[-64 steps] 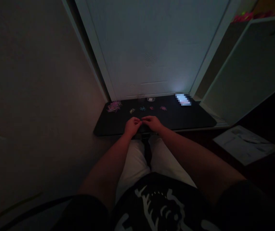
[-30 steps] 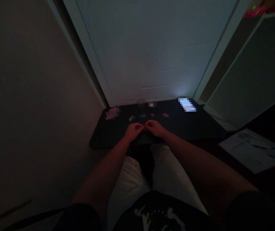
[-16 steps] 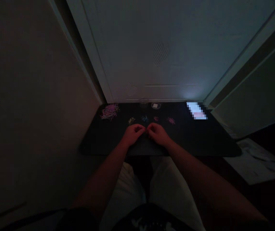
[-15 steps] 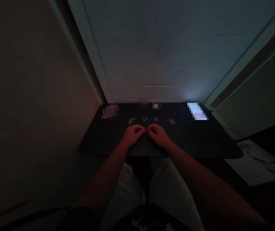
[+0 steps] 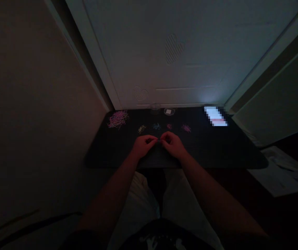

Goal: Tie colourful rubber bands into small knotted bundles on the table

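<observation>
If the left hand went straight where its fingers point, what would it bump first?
Probably the right hand: the left hand points across at it, with a small gap showing. It's too dark to tell whether anything thin sits between them.

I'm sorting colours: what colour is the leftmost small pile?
Pale yellow; the pile shows best in the head view.

Whatever lies between the bare left hand [image 5: 144,144] and the bare right hand [image 5: 173,144] is too small to tell.

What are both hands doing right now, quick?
Left hand: pinched closed; too dark to tell if it holds anything.
Right hand: pinched closed too; any tiny thing can't be told.
</observation>
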`<action>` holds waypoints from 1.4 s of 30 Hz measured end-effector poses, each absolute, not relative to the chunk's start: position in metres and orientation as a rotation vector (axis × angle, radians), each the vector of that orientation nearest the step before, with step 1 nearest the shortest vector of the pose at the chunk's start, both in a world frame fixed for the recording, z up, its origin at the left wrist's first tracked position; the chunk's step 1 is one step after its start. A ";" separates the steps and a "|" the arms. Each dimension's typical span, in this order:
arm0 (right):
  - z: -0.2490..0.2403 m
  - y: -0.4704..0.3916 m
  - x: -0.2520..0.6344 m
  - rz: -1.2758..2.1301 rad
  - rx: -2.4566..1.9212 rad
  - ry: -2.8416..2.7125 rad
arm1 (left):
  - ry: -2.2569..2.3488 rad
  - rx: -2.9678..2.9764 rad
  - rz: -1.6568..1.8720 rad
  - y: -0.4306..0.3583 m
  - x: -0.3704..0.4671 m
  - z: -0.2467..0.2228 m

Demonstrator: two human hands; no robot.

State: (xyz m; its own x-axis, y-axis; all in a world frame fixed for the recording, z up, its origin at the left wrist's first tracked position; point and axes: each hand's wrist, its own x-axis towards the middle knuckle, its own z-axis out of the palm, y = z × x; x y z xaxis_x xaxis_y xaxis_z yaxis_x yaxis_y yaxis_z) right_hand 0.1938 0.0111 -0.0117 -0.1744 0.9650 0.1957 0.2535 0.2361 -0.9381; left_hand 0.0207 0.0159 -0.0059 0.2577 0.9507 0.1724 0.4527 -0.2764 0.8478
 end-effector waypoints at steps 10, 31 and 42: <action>-0.011 0.010 0.193 0.962 -1.214 -1.685 | 1.269 1.839 0.940 0.017 0.021 -0.004; -0.010 0.006 0.192 0.821 -1.258 -1.764 | 1.275 1.816 0.951 0.015 0.021 -0.005; -0.013 0.010 0.196 0.835 -1.235 -1.617 | 1.261 1.853 0.915 0.015 0.022 -0.005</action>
State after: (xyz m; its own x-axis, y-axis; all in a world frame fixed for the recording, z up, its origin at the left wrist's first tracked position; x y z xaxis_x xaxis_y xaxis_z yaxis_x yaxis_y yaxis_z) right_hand 0.1963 0.0098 -0.0130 -0.0873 0.9626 0.2563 0.3483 0.2705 -0.8975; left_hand 0.0223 0.0155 -0.0050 0.2745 0.9478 0.1624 0.4490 -0.2757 0.8499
